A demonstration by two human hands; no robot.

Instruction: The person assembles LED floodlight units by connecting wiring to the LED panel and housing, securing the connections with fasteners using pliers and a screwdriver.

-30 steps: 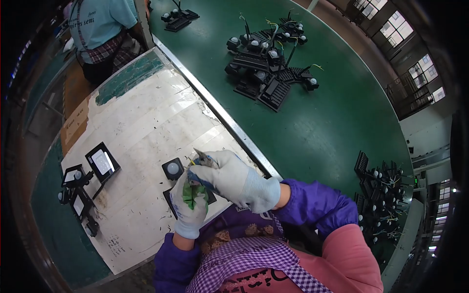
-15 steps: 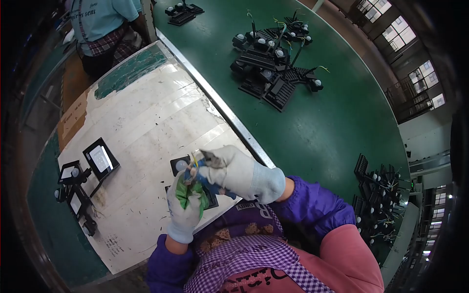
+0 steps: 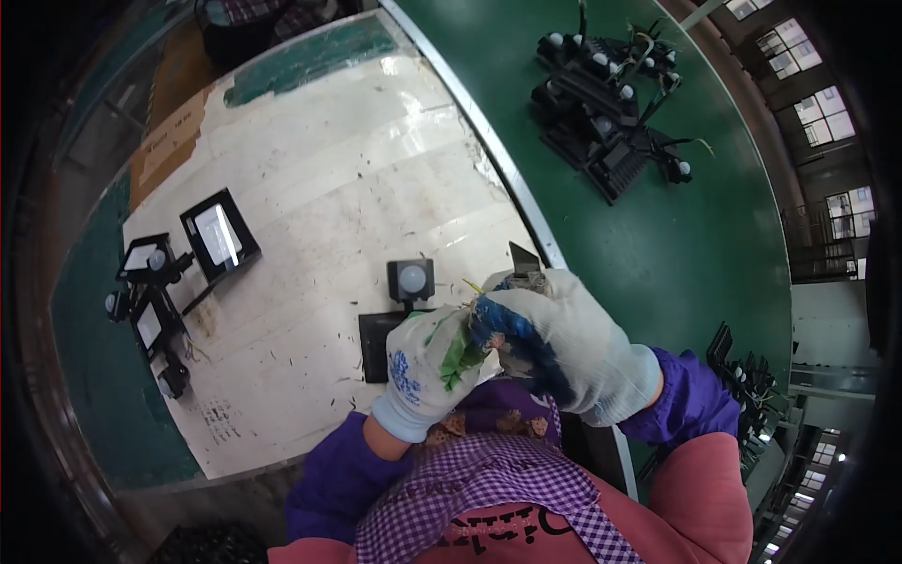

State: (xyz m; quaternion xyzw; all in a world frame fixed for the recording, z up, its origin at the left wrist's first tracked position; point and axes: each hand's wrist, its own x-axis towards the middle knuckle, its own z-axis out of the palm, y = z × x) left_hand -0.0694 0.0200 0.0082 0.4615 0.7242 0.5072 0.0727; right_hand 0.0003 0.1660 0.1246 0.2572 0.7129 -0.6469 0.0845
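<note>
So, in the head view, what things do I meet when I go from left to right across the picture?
Cluster of small floodlights → single floodlight → sensor unit → left hand → right hand → pile of black floodlights on the green belt.

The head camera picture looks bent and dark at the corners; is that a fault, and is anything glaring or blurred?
Head view: a fisheye lens curves the metal rail and blackens the corners; the white worktable shines brightly under overhead light; the right hand and left hand, close to the lens, look slightly soft.

Finished floodlights point(image 3: 178, 273) lie left; another pile point(image 3: 611, 113) on belt point(image 3: 714, 244).
</note>
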